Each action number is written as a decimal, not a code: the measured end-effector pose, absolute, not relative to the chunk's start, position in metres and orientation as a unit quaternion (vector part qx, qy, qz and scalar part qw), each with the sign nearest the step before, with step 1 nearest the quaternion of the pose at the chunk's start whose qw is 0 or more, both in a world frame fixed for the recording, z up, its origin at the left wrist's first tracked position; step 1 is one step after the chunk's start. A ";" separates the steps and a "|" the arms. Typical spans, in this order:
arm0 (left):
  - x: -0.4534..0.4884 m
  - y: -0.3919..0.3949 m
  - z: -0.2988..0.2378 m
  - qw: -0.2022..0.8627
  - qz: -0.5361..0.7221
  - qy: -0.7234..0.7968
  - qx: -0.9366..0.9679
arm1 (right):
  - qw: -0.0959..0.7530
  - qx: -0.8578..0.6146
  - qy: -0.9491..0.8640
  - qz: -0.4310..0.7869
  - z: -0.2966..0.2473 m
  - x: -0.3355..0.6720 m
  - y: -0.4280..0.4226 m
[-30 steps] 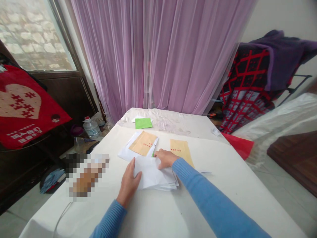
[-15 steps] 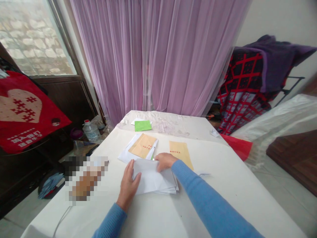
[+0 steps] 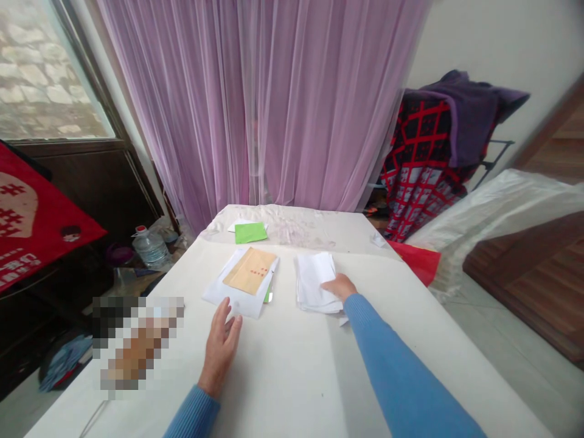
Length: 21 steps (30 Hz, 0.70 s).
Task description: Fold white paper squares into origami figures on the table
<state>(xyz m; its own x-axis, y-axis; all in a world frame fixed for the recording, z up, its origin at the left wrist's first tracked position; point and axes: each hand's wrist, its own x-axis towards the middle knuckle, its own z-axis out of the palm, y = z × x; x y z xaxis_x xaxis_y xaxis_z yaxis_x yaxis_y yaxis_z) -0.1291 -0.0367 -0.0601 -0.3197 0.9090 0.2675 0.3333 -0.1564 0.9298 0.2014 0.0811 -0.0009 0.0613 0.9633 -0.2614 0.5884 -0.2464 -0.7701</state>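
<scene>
My right hand (image 3: 338, 286) rests on the near right edge of a stack of white papers (image 3: 314, 278) lying on the white table (image 3: 292, 377), its fingers curled on the stack. My left hand (image 3: 221, 342) lies flat and open on the table, holding nothing. Its fingertips are just short of the white sheets (image 3: 230, 296) that lie under a brown envelope (image 3: 251, 271) with red print. A green sheet (image 3: 250, 232) sits farther back on the table.
A blurred-out patch (image 3: 137, 342) covers something at the table's left edge. A water bottle (image 3: 150, 248) stands on the floor at left. A purple curtain (image 3: 255, 103) hangs behind the table, a red checked blanket (image 3: 422, 164) on a rack at right, and a red bag (image 3: 417, 261) beside the table.
The stack of white papers has gone from in front of me to the right, over where a second brown envelope lay. My left hand has let go of it and now lies flat.
</scene>
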 end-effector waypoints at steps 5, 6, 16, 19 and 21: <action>-0.130 -0.037 -0.062 0.265 0.545 0.595 0.528 | 0.172 -0.797 -0.508 0.277 -0.004 0.199 0.086; -0.131 -0.037 -0.062 0.266 0.544 0.594 0.530 | 0.164 -0.802 -0.507 0.270 -0.002 0.199 0.087; -0.130 -0.036 -0.063 0.265 0.547 0.590 0.532 | 0.149 -0.784 -0.548 0.251 0.021 0.191 0.085; -0.130 -0.036 -0.060 0.241 0.536 0.591 0.553 | 0.149 -0.758 -0.596 0.218 0.048 0.178 0.080; -0.129 -0.033 -0.051 0.212 0.525 0.587 0.579 | 0.143 -0.732 -0.639 0.190 0.071 0.169 0.074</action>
